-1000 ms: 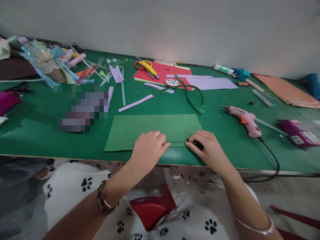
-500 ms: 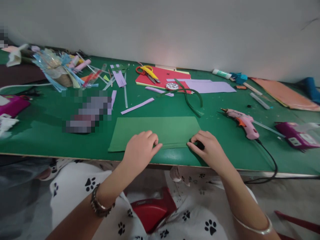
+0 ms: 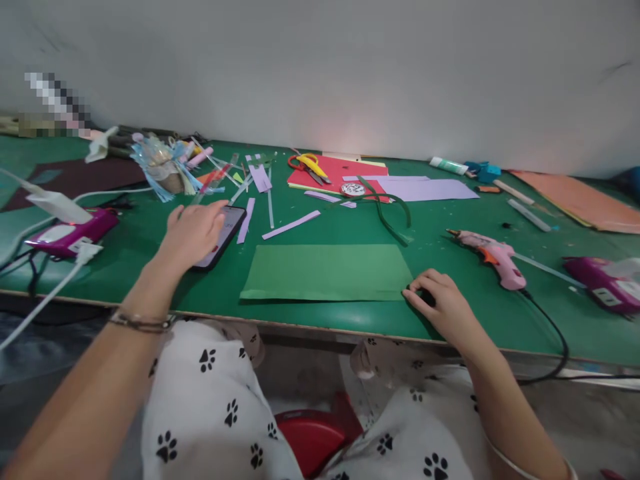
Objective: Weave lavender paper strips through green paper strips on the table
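Observation:
A sheet of green paper (image 3: 325, 270) lies near the table's front edge, with a narrow crease along its near side. At its lower right corner is my right hand (image 3: 443, 303), thumb and forefinger pinched at the paper's edge. Over to the left, my left hand (image 3: 193, 233) reaches across a smartphone (image 3: 234, 221) that lies on the table, screen lit. Its fingers are stretched out over the phone and hide much of it; whether they touch the screen I cannot tell.
Behind the green sheet lie purple paper strips (image 3: 291, 225), red paper (image 3: 345, 170), scissors (image 3: 310, 165) and a green strip (image 3: 387, 220). A pink glue gun (image 3: 493, 257) with a cord rests at right. Purple power strips (image 3: 75, 230) stand at both sides.
My left hand has left the green sheet and moved left onto the phone. My right hand stays at the sheet's right corner. The view has shifted a little to the left.

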A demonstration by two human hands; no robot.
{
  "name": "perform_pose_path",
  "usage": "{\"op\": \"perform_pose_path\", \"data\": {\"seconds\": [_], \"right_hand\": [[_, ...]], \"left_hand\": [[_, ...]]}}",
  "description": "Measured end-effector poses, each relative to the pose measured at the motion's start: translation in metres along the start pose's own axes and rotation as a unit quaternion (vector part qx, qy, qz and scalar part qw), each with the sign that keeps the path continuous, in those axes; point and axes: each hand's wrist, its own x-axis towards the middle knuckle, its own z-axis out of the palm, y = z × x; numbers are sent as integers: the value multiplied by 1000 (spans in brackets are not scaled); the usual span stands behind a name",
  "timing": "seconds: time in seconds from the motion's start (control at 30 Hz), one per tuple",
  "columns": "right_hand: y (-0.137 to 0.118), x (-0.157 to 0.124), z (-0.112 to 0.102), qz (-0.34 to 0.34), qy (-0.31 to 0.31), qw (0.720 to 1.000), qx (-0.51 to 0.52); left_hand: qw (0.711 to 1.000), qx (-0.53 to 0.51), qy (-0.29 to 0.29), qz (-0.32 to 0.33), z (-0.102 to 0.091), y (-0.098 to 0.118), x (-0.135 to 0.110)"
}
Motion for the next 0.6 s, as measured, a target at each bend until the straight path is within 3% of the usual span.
{"op": "perform_pose_path", "data": {"seconds": [0.07,0.13,0.2,0.3,0.37,0.43,0.53,0.6], "right_hand": [[0,0,0,-1,2,1000,3],[0,0,1,-1,3,1000,3],[0,0,1,1,3,1000,0],[-1,1,0,5,-2,1000,-4],[-3,1,-1,2,-5,1000,-10],[-6,1,-2,-4,-7,1000,-27],[-12,1,-5,-12,-8,996,-91],[-17,0,-5,-18,5,989,-147]], "left_hand": [[1000,25,-9,-2,-4,-11,5],[999,32,23,9,-8,-11,1],[997,11,71,25,-11,0,-9],[986,-67,77,132,-8,32,-29],[967,-108,26,231,1,60,-40],[949,-121,-32,289,12,89,-47],[933,-74,-103,337,25,124,-51],[935,-44,-105,337,31,138,-54]]}}
